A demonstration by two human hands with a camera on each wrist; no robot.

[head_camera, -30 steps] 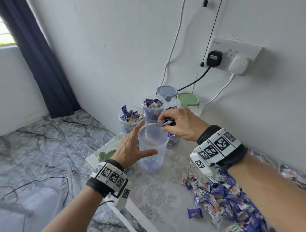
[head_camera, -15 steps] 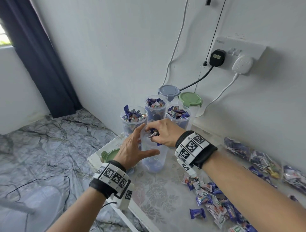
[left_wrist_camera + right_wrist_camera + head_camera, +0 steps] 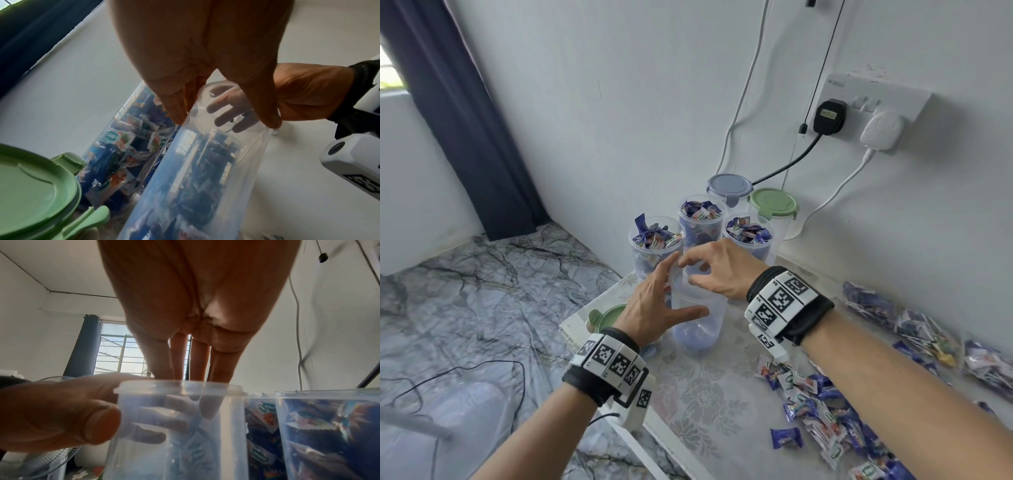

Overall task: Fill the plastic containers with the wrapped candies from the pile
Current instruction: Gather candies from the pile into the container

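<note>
Head view: the left hand (image 3: 654, 305) is wrapping the clear container (image 3: 698, 322), fingers (image 3: 666, 270) spread around its far wall and thumb lying across the near wall. The right hand (image 3: 722, 270) is hovering over the open rim, fingers (image 3: 216, 369) loosely spread, pointing down into the mouth and holding nothing. The container is a smooth, translucent plastic cylinder standing upright near the desk's (image 3: 709, 404) left edge, with a few candies at its bottom. Three filled containers (image 3: 700, 222) are standing just behind it. The candy pile (image 3: 822, 411), in crinkled blue and white wrappers, is lying toward the desk's right side. A round green lid (image 3: 606, 317) is lying at the left edge.
</note>
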